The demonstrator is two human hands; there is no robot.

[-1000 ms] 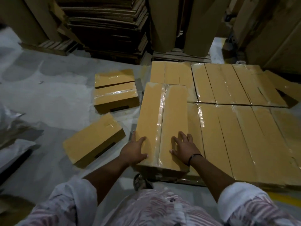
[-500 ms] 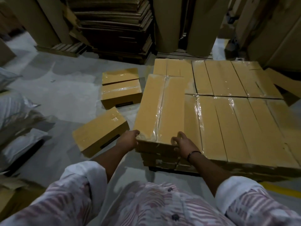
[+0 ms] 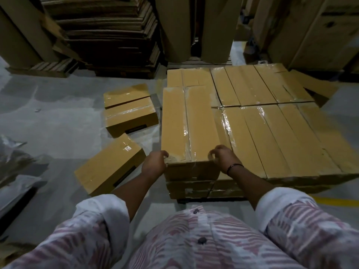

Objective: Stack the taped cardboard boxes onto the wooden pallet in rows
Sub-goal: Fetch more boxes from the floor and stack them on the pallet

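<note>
hands: left hand, right hand grip top box near corners | long axis points away

Two taped boxes lie on the grey floor, apparently beside the stack.

Boxes were tan under glossy clear tape; shirt white with reddish stripes; floor grey; line yellow.

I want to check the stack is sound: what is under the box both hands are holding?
The held box rests on a layer of taped boxes, with lower box edges showing beneath its near end. The pallet itself is covered and cannot be made out.
</note>
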